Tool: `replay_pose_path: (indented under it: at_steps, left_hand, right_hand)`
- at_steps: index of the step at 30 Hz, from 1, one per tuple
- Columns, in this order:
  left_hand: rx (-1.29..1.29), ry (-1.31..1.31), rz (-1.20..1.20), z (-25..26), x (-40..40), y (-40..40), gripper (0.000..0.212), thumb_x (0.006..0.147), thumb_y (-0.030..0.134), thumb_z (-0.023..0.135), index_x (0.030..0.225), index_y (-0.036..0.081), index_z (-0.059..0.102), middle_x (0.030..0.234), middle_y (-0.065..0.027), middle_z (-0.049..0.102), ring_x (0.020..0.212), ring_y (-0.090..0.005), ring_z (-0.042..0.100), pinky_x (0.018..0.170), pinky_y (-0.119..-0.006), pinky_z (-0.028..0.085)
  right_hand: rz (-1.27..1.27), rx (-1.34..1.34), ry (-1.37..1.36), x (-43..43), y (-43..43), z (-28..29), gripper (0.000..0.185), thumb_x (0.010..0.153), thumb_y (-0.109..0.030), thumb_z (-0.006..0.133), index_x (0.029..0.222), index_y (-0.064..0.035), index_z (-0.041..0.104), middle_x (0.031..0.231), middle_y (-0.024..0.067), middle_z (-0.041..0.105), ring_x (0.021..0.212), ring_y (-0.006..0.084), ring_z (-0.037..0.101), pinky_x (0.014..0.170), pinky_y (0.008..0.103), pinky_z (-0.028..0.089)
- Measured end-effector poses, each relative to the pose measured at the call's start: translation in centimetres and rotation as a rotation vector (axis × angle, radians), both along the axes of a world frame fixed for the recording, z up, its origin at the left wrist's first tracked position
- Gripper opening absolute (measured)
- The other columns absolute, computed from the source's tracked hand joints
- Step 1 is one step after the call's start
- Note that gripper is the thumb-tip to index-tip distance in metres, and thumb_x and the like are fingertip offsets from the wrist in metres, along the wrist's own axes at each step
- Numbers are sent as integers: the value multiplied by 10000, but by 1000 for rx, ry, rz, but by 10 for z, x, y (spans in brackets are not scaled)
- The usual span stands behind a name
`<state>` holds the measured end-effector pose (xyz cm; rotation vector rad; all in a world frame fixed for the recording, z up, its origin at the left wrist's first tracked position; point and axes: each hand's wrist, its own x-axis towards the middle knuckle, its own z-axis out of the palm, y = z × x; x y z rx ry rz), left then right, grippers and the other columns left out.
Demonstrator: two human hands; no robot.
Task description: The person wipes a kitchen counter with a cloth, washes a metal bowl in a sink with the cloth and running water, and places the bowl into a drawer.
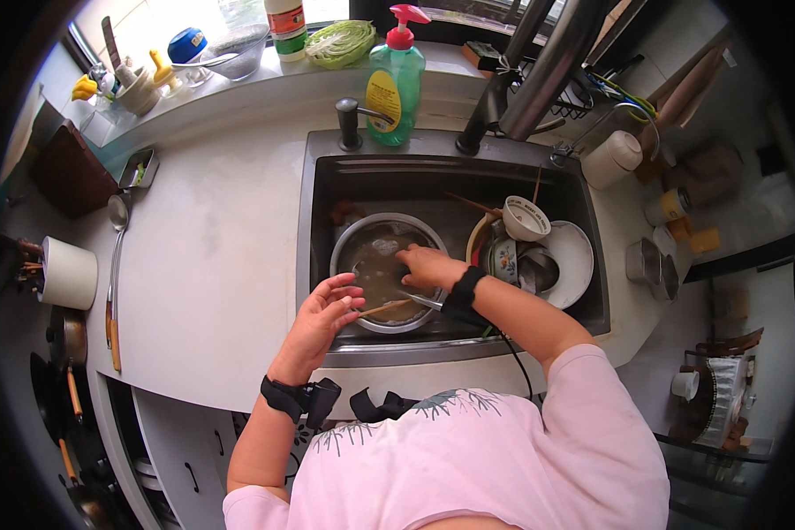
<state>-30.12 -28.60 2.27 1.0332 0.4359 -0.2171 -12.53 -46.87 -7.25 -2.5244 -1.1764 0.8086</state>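
A round metal basin (340,248) of cloudy brown water stands in the left half of the dark sink (460,182). My right hand (434,266) reaches over it, its fingertips at or in the water; whether they hold anything is hidden. My left hand (328,308) is at the basin's left rim, fingers partly spread, beside the end of a wooden chopstick (385,308) that lies across the basin. I cannot tell whether the fingers grip it. A metal utensil handle (426,302) sticks out over the basin's right rim, under my right wrist.
Right in the sink are a white bowl (527,228), a flowered bowl (503,260), a white plate (575,265) and chopsticks. Behind stand a green soap bottle (396,99), a soap dispenser (350,124) and a dark faucet (480,119). A ladle (118,215) lies on the left counter.
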Motion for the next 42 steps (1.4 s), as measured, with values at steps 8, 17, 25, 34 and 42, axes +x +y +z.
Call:
replay_pose_path:
  at_steps: [8, 17, 25, 34, 42]
  left_hand:
    - [41, 1, 52, 9, -14, 7, 373, 889, 97, 507, 1251, 46, 430, 1117, -93, 526, 1030, -163, 531, 888, -286, 440]
    - [74, 30, 71, 1, -14, 9, 367, 884, 102, 520, 1240, 58, 443, 1114, -81, 533, 1023, -153, 530, 876, -268, 437]
    - [63, 42, 28, -5, -8, 2, 365, 883, 104, 520, 1238, 64, 447, 1114, -75, 534, 1025, -149, 528, 883, -273, 432]
    - [98, 8, -46, -10, 1, -4, 367, 892, 109, 510, 1248, 55, 436, 1134, -86, 517, 1049, -154, 514, 892, -280, 429]
    - [100, -10, -52, -4, 1, -7, 368, 884, 92, 510, 1245, 57, 444, 1126, -78, 537, 1022, -151, 532, 868, -274, 439]
  right_hand:
    - [30, -359, 75, -28, 21, -56, 852, 636, -320, 759, 1333, -104, 319, 1314, 293, 297, 1189, 474, 357, 916, 538, 380]
    - [18, -265, 183, -11, 7, -94, 555, 785, -93, 577, 1295, -30, 368, 1152, 246, 525, 1069, 387, 516, 885, 419, 436]
    - [-225, 145, 555, -7, -1, -48, 496, 861, -203, 572, 1280, -30, 368, 1084, 219, 565, 1017, 343, 545, 849, 373, 429]
    - [-225, 603, 389, 3, -22, 37, 473, 904, -173, 515, 1316, -49, 319, 977, 119, 506, 827, 210, 497, 716, 310, 428]
    - [-263, 201, -31, 3, -125, 83, 452, 868, -142, 532, 1278, -72, 354, 1044, 222, 478, 958, 404, 500, 827, 426, 409]
